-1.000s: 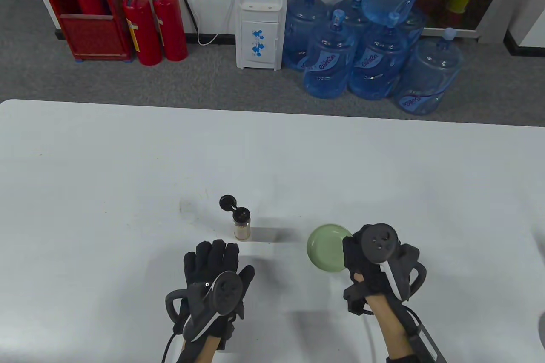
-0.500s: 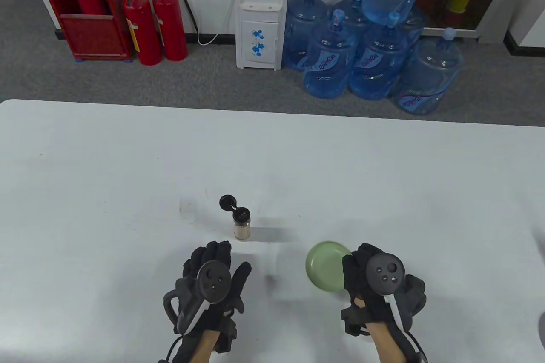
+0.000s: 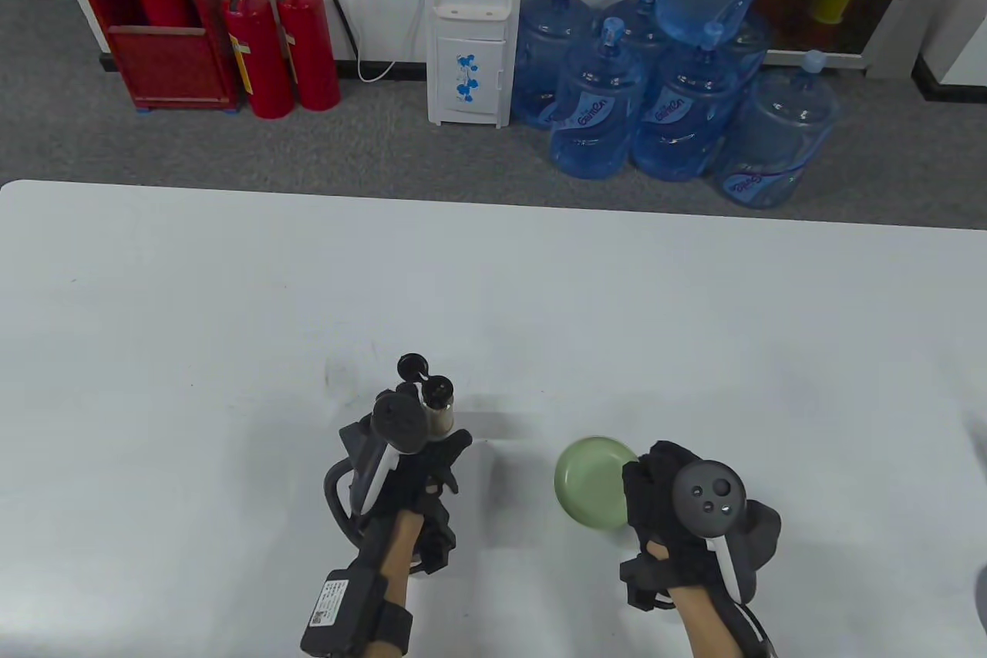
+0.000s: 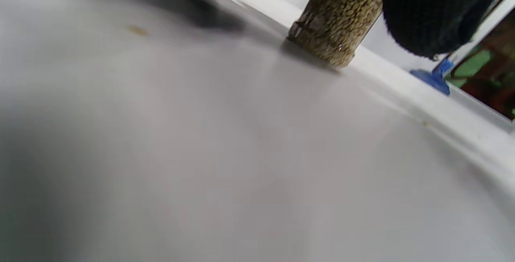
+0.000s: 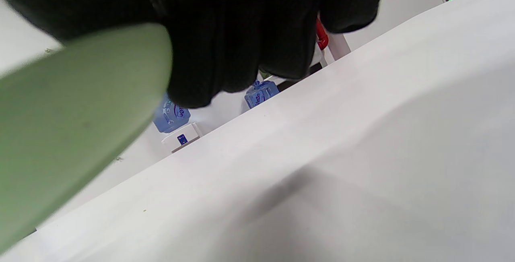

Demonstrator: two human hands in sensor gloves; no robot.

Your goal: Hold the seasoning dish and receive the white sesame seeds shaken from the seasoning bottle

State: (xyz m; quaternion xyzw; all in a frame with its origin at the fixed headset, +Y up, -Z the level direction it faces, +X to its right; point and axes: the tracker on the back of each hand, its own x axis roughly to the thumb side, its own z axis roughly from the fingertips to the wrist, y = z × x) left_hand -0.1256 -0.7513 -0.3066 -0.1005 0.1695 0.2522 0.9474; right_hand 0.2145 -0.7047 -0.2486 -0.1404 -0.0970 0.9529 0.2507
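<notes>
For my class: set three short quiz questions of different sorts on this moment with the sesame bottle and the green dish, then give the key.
1. True or false: the seasoning bottle stands on the table with its flip cap open.
2. Which hand holds the green dish clear of the table: A left, B right, C neither?
3. Fill in: the left hand is at the ____.

Key:
1. True.
2. B: the right hand grips the dish's rim; the right wrist view shows it lifted.
3. Bottle; the fingers flank it, contact unclear.

Gloved right hand point(image 5: 241, 24) gripping green dish point(image 5: 68, 125) above white table point(image 5: 362, 153)
</notes>
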